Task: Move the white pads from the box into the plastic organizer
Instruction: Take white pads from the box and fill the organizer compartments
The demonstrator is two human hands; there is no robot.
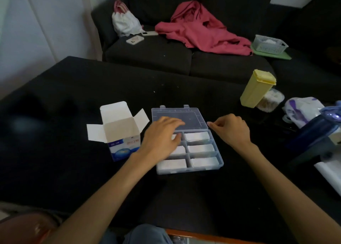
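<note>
While the plastic organizer [190, 151] lay open on the black counter [73, 170], its clear lid [179, 117] flat behind the tray, white pads [201, 148] sat in its compartments: three down the right column and at least two in the left column, with the far left compartment mostly hidden. The left hand [160, 138] hovered over the left side of the tray, its grip spread, fingers relaxed and reaching across the hinge toward the lid, holding nothing that could be seen. The right hand [230, 131] was just beside the organizer's right edge, near the far right corner; its fingers were loosely curled with thumb and forefinger drawn close, and whether they pinched anything could not be told. The box [120, 133], white with blue print, stood just left of the organizer with all flaps open, and its inside showed no pads from this angle. Farther right on the counter stood a yellow container [258, 90]. Behind, on a dark sofa [147, 57], lay a pink garment [201, 29] and a phone [135, 39].
</note>
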